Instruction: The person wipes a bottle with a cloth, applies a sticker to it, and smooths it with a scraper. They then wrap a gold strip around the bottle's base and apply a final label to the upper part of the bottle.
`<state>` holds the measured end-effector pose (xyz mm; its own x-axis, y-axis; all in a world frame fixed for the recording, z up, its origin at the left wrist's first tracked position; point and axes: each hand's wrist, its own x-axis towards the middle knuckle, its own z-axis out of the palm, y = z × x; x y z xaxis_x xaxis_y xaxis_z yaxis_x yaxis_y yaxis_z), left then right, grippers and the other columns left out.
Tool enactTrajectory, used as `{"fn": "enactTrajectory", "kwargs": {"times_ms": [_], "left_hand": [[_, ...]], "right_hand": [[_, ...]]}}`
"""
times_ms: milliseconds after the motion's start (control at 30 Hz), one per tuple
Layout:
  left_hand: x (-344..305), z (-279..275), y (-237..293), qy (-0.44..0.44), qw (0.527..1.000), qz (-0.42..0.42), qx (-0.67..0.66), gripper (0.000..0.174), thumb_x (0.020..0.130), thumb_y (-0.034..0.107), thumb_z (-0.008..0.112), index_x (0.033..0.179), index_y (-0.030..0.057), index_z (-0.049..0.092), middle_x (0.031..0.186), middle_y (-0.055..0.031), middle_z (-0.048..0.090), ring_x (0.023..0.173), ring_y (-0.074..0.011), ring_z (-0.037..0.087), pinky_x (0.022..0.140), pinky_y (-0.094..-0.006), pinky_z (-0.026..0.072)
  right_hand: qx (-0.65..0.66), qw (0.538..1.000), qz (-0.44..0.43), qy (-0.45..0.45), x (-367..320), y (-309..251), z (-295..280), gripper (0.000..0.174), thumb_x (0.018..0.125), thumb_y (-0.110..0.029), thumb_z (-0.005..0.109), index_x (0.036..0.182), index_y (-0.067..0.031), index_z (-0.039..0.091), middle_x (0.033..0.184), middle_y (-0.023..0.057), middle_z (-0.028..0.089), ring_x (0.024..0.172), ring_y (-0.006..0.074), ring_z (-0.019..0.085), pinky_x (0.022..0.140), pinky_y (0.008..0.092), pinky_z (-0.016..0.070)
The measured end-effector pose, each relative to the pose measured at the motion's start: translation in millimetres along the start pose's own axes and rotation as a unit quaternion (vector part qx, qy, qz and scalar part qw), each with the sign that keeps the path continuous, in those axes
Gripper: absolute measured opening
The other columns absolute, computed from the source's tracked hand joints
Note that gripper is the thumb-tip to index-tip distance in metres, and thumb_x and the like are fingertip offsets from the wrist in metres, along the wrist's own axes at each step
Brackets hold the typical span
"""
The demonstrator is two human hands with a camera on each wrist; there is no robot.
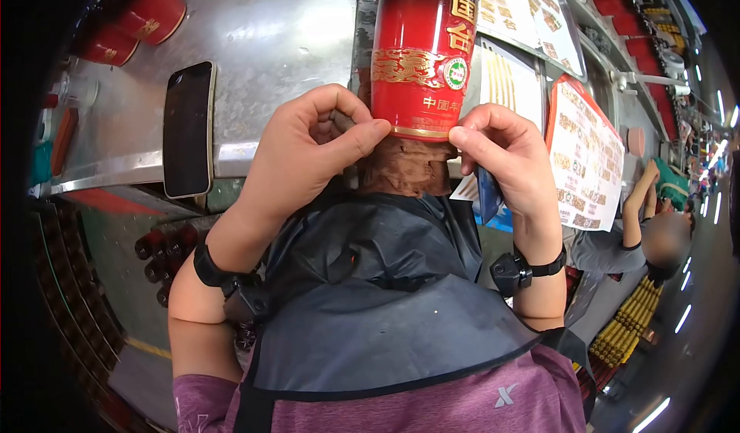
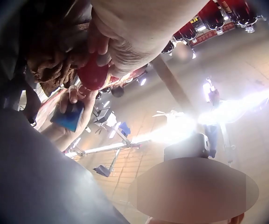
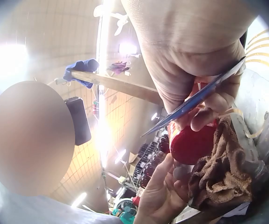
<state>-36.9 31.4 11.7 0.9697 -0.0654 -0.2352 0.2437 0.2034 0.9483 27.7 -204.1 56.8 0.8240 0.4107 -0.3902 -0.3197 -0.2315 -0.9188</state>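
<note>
A red bottle (image 1: 412,32) with gold lettering and a gold dragon-like band lies with its base toward me. A thin gold strip (image 1: 420,133) runs along the base edge. Under that end is a crumpled brown cloth (image 1: 408,169). My left hand (image 1: 304,140) touches the base's left side with its thumb tip, its curled fingers holding a grey rod-like piece (image 1: 344,121). On the right side, my right hand (image 1: 515,155) presses its thumb at the base edge. It also holds a thin flat blue card (image 3: 195,100) in its fingers.
A phone (image 1: 188,128) lies on the metal table (image 1: 254,63) at left, with red containers (image 1: 150,9) behind it. Right of the bottle are a sheet with gold strips (image 1: 505,78) and a printed sheet (image 1: 586,155). Another person (image 1: 609,240) sits farther right.
</note>
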Motion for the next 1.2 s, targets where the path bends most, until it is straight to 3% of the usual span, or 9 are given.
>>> {"fn": "enactTrajectory", "kwargs": {"times_ms": [100, 267, 300, 400, 433, 533, 567, 900, 1200], "left_hand": [[0, -6, -2, -0.004, 0.999, -0.048, -0.019, 0.009, 0.093, 0.013, 0.069, 0.090, 0.0085, 0.061, 0.082, 0.0066, 0.059, 0.069, 0.0021, 0.052, 0.058, -0.0150, 0.0410], [4, -13, -20, 0.119, 0.983, 0.104, 0.096, 0.022, 0.088, 0.016, 0.073, 0.104, 0.0025, 0.066, 0.079, 0.0025, 0.057, 0.070, -0.0039, 0.052, 0.062, -0.0207, 0.0422], [7, -18, -21, 0.136, 0.952, 0.169, 0.217, 0.045, 0.082, 0.026, 0.079, 0.116, 0.0023, 0.064, 0.089, -0.0057, 0.054, 0.090, -0.0166, 0.054, 0.077, -0.0303, 0.0451], [7, -9, -16, 0.117, 0.864, 0.310, 0.379, 0.064, 0.075, 0.033, 0.083, 0.125, 0.0000, 0.060, 0.097, -0.0121, 0.052, 0.103, -0.0296, 0.048, 0.090, -0.0385, 0.0418], [6, -8, -15, 0.069, 0.872, 0.253, 0.414, 0.077, 0.069, 0.035, 0.086, 0.129, -0.0028, 0.056, 0.100, -0.0152, 0.052, 0.113, -0.0383, 0.046, 0.098, -0.0448, 0.0394], [24, -4, -22, 0.112, 0.841, 0.359, 0.388, 0.078, 0.066, 0.032, 0.087, 0.127, -0.0056, 0.056, 0.101, -0.0164, 0.053, 0.122, -0.0399, 0.046, 0.102, -0.0463, 0.0388], [23, -6, -21, 0.082, 0.861, 0.331, 0.377, 0.078, 0.067, 0.022, 0.085, 0.136, 0.0046, 0.052, 0.125, -0.0169, 0.054, 0.137, -0.0404, 0.038, 0.107, -0.0490, 0.0345], [16, 1, -13, 0.132, 0.873, 0.334, 0.330, 0.082, 0.067, 0.025, 0.087, 0.136, 0.0006, 0.050, 0.135, -0.0211, 0.050, 0.137, -0.0401, 0.038, 0.109, -0.0482, 0.0332], [17, -6, -22, 0.080, 0.913, 0.302, 0.261, 0.075, 0.083, 0.023, 0.078, 0.146, 0.0009, 0.043, 0.141, -0.0197, 0.047, 0.135, -0.0328, 0.041, 0.112, -0.0404, 0.0299]], "right_hand": [[0.006, 1.000, 0.006, 0.004, 0, -1, 1, 0.011, 0.090, -0.010, 0.073, 0.086, -0.0047, 0.065, 0.073, -0.0026, 0.064, 0.061, 0.0040, 0.058, 0.057, 0.0187, 0.0437], [0.015, 1.000, -0.001, 0.004, 0, 2, 0, 0.011, 0.090, -0.010, 0.074, 0.086, -0.0052, 0.065, 0.076, -0.0024, 0.064, 0.062, 0.0039, 0.058, 0.057, 0.0186, 0.0451], [0.016, 1.000, -0.004, 0.004, 0, 2, 0, 0.010, 0.090, -0.010, 0.074, 0.086, -0.0053, 0.065, 0.077, -0.0022, 0.065, 0.062, 0.0039, 0.058, 0.058, 0.0187, 0.0456], [0.004, 1.000, 0.000, 0.006, -1, 2, -1, 0.010, 0.090, -0.010, 0.073, 0.087, -0.0052, 0.065, 0.080, -0.0020, 0.065, 0.063, 0.0041, 0.058, 0.058, 0.0189, 0.0468], [0.000, 1.000, 0.001, 0.001, -1, 1, 0, 0.010, 0.090, -0.010, 0.073, 0.087, -0.0052, 0.065, 0.080, -0.0020, 0.065, 0.063, 0.0041, 0.058, 0.058, 0.0189, 0.0468], [-0.005, 1.000, -0.013, 0.002, 0, 1, 0, 0.009, 0.090, -0.009, 0.073, 0.088, -0.0048, 0.066, 0.079, -0.0017, 0.065, 0.063, 0.0045, 0.059, 0.058, 0.0195, 0.0476], [-0.012, 1.000, -0.012, 0.002, 1, 1, -3, 0.009, 0.090, -0.010, 0.072, 0.089, -0.0045, 0.066, 0.079, -0.0013, 0.065, 0.063, 0.0049, 0.059, 0.058, 0.0198, 0.0481], [-0.026, 0.999, 0.025, 0.001, 8, 15, -12, 0.012, 0.091, -0.014, 0.073, 0.090, -0.0035, 0.066, 0.078, 0.0007, 0.066, 0.063, 0.0068, 0.060, 0.059, 0.0217, 0.0495], [-0.021, 0.999, 0.029, -0.004, 9, 16, -13, 0.011, 0.091, -0.013, 0.072, 0.090, -0.0032, 0.067, 0.078, 0.0016, 0.066, 0.065, 0.0073, 0.060, 0.059, 0.0219, 0.0493]]}}
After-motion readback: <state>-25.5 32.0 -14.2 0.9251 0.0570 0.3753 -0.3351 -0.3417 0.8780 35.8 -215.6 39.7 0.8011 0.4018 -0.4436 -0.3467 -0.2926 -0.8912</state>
